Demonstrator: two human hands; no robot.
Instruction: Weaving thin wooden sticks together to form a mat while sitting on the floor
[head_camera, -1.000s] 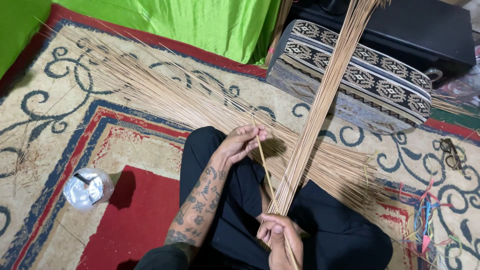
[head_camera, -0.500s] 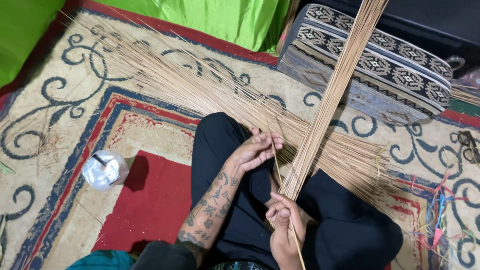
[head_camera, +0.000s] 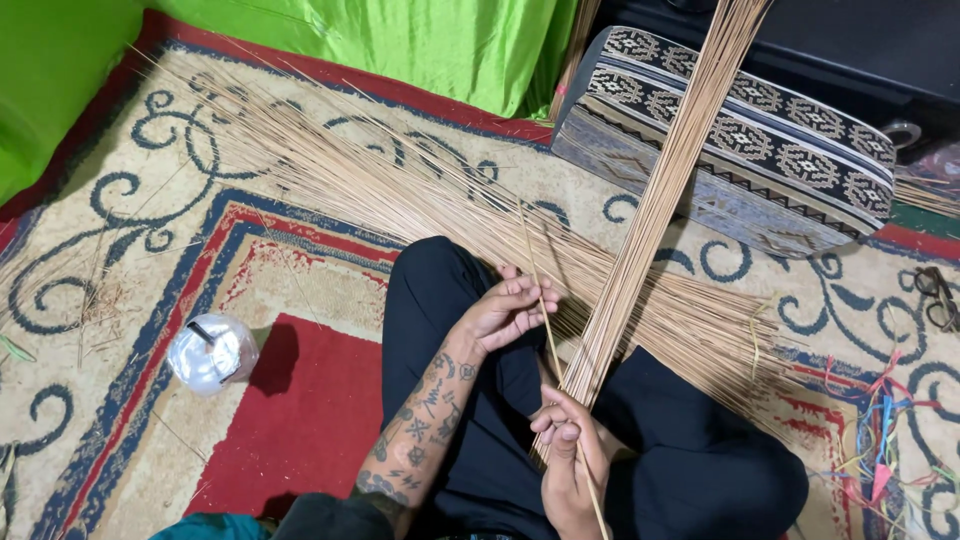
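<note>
Working left to right from the black-trousered lap (head_camera: 640, 460) at frame bottom. Well left of the lap, on the patterned carpet (head_camera: 130, 250), stands a clear plastic cup (head_camera: 212, 352) with a dark straw poking through its lid; what it holds we cannot tell. Our left hand (head_camera: 510, 310), just above the lap's left knee, has its fingers curled narrow around one thin stick (head_camera: 537, 290). Behind it a loose fan of sticks (head_camera: 400, 190) lies across the carpet, reaching up and left from the lap. Our right hand (head_camera: 572, 460) rests on the lap, fingers closed around the foot of an upright stick bundle (head_camera: 665, 190) that rises up and right from there. Upper right of the lap sits a patterned cushion (head_camera: 790, 140); far right, coloured strings (head_camera: 880, 450) lie on the carpet. Against half a second ago, the left hand's fingers are more tightly curled, and the cup sits further right in view.
</note>
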